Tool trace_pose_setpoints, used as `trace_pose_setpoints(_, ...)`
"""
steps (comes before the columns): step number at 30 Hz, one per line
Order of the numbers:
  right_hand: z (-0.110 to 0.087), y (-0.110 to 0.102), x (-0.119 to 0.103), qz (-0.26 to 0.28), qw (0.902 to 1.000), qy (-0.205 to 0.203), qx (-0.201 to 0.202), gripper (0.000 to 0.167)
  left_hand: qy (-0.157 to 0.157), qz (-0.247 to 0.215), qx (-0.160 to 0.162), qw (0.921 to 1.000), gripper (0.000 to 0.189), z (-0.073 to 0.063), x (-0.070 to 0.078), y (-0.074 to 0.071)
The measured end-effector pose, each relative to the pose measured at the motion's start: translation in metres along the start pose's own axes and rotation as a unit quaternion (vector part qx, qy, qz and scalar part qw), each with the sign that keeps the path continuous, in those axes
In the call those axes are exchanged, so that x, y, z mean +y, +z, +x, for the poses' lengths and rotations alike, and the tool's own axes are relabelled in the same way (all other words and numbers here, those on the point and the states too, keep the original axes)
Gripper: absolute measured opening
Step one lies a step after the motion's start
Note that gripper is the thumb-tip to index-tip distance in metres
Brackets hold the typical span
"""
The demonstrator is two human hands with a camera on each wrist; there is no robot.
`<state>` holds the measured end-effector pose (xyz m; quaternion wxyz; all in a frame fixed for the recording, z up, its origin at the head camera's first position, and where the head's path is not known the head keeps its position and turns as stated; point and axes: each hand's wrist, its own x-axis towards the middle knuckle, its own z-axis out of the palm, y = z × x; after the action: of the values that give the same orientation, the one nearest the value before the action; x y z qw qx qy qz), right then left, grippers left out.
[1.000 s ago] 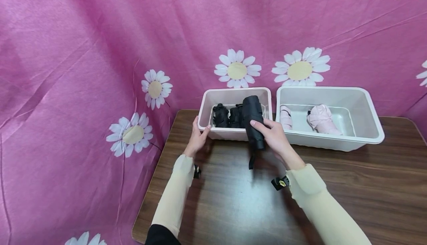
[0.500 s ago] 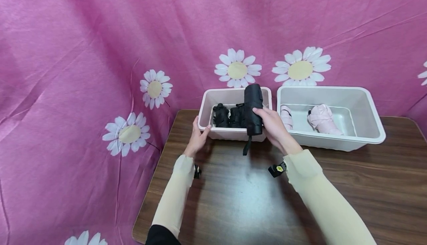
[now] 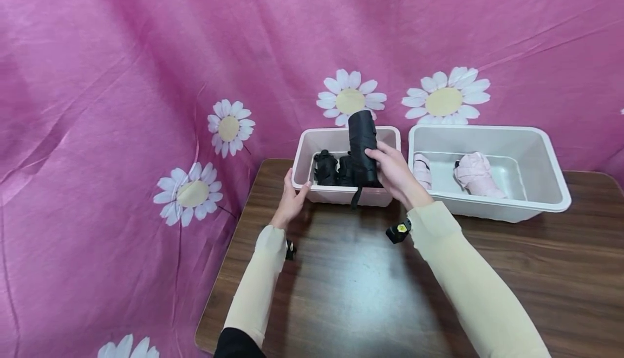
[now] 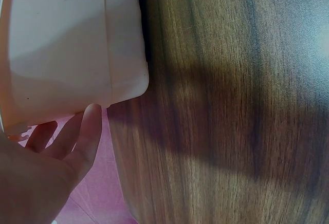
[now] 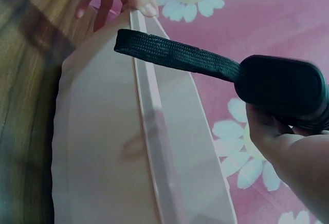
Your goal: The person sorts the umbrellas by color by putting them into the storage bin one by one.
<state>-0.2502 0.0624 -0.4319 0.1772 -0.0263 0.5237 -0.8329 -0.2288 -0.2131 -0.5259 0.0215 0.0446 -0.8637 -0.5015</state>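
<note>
My right hand grips a black folded umbrella, held over the right part of the smaller pale bin. The umbrella tilts, its far end up near the bin's back rim. From its handle end a wrist strap sticks out, plain in the right wrist view. With the thumb on the front rim and fingers along the side, my left hand holds the bin's front left corner. Its fingers show against the bin wall in the left wrist view. Inside lie other black folded umbrellas, partly hidden by the held one.
Close on the right stands a larger pale bin holding a pink folded umbrella and a second pink roll at its left end. Both bins sit on a brown wooden table, before a pink flowered cloth.
My right hand has carried the black umbrella away from me and slightly left, from the front rim to farther over the smaller bin. The left hand stays at the corner.
</note>
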Motion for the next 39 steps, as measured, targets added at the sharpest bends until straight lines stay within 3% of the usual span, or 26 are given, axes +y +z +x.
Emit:
trace_pose_setpoints(10, 0.017, -0.001, 0.007, 0.048, 0.9986, -0.014, 0.015, 0.044, 0.006, -0.005, 0.001, 1.0, 0.076, 0.001, -0.001, 0.001)
trace_pose_setpoints(14, 0.024, 0.001, 0.011, 0.038, 0.9991, -0.014, 0.014, 0.049, 0.007, -0.008, -0.001, 0.9999, 0.076, 0.001, 0.0, 0.002)
trace_pose_setpoints(17, 0.027, -0.001, 0.015, -0.086, 0.996, -0.017, 0.019, 0.057, 0.009, -0.01, 0.0, 0.9999, 0.077, 0.002, 0.001, 0.002)
trace_pose_setpoints(20, 0.027, -0.004, 0.018, -0.234, 0.9714, -0.014, 0.036, 0.063, 0.009, -0.01, 0.001, 0.9999, 0.077, 0.002, -0.001, 0.002)
trace_pose_setpoints(22, 0.026, -0.006, 0.02, -0.286, 0.9567, -0.012, 0.054, 0.062, 0.006, -0.009, 0.001, 0.9999, 0.077, 0.003, -0.002, 0.002)
trace_pose_setpoints(29, 0.016, -0.01, 0.021, -0.221, 0.9699, -0.016, 0.101, 0.052, 0.011, -0.011, 0.002, 0.9999, 0.076, 0.003, -0.005, 0.001)
trace_pose_setpoints(34, 0.009, -0.012, 0.021, -0.198, 0.9695, -0.033, 0.14, 0.04, 0.011, -0.012, 0.0, 0.9999, 0.077, 0.003, -0.006, 0.001)
trace_pose_setpoints(39, -0.001, -0.013, 0.017, -0.189, 0.9673, -0.067, 0.155, 0.032, 0.011, -0.015, 0.003, 0.9998, 0.077, 0.001, -0.005, 0.001)
